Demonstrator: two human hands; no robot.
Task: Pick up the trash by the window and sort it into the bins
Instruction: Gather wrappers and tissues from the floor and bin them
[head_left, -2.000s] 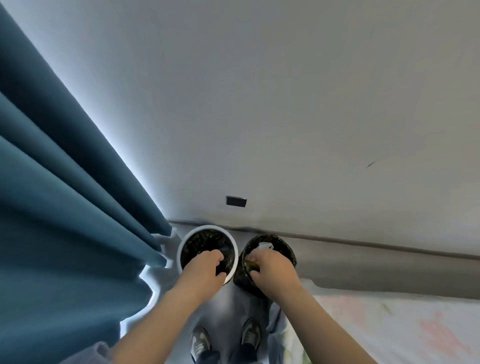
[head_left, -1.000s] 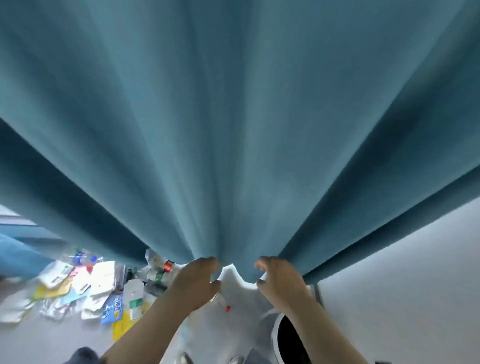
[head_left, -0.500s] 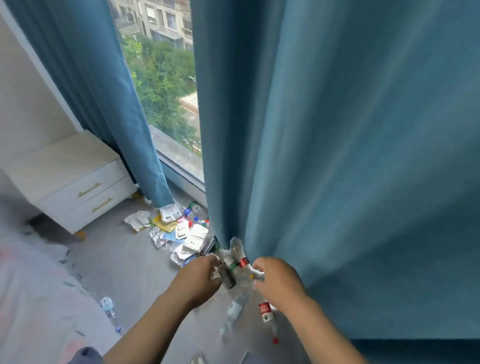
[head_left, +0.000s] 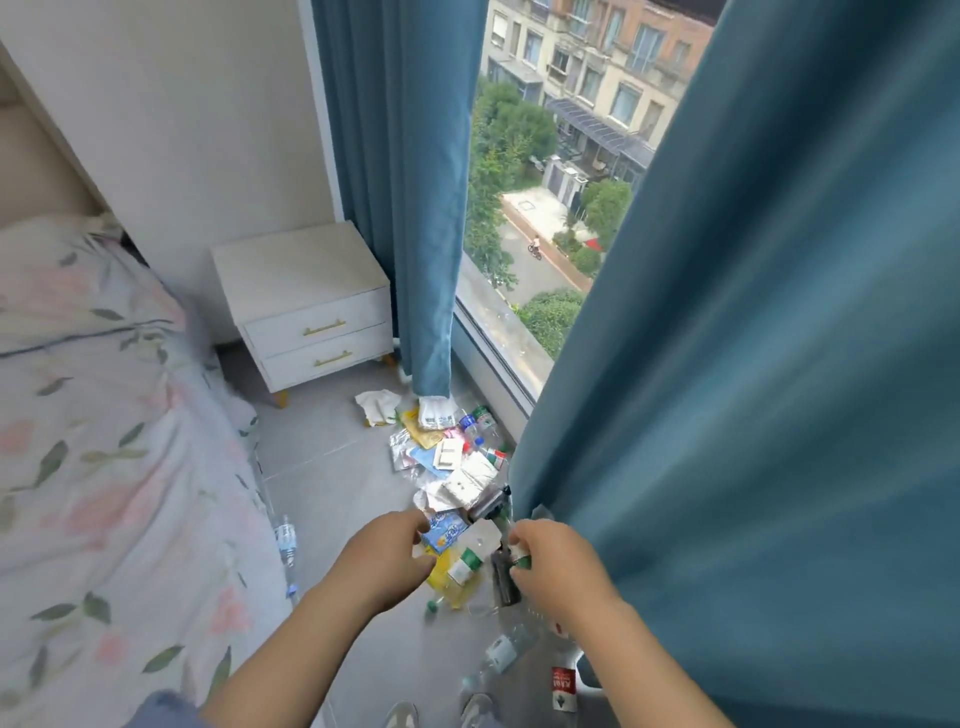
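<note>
Stands at the window (head_left: 540, 171), looking down on the trash (head_left: 457, 467): a heap of wrappers, paper scraps and small plastic bottles strewn over the grey floor (head_left: 322, 457), along the foot of the glass, between two blue curtains. Holds both bare arms out over the near end of that heap. Keeps the left hand (head_left: 384, 561) above a blue packet (head_left: 444, 532) and a yellow wrapper (head_left: 441, 577), fingers loosely curled, with nothing seen in them. Has the right hand (head_left: 558, 569) just beside the edge of the right curtain (head_left: 753, 364), fingers curled inward next to a small green-and-white item (head_left: 521, 558) and a dark object (head_left: 505, 579); cannot tell whether those fingers grip either one or merely hang in front of them.

Sees more clear bottles nearer the feet, a white-labelled bottle (head_left: 501, 649) and a red-labelled bottle (head_left: 563, 686), plus a lone water bottle (head_left: 285, 540) lying apart, just beside the bed (head_left: 93, 415). Has the flowered bed cover at the left, a white nightstand (head_left: 306, 301) with two drawers and gold handles against the wall beyond it, and the left curtain (head_left: 415, 208) hanging to the floor just beside the nightstand, its hem at the far end of the heap. Shows the tips of two shoes (head_left: 400, 719) at the bottom edge. Looks out through the glass on trees, a road and apartment blocks.
</note>
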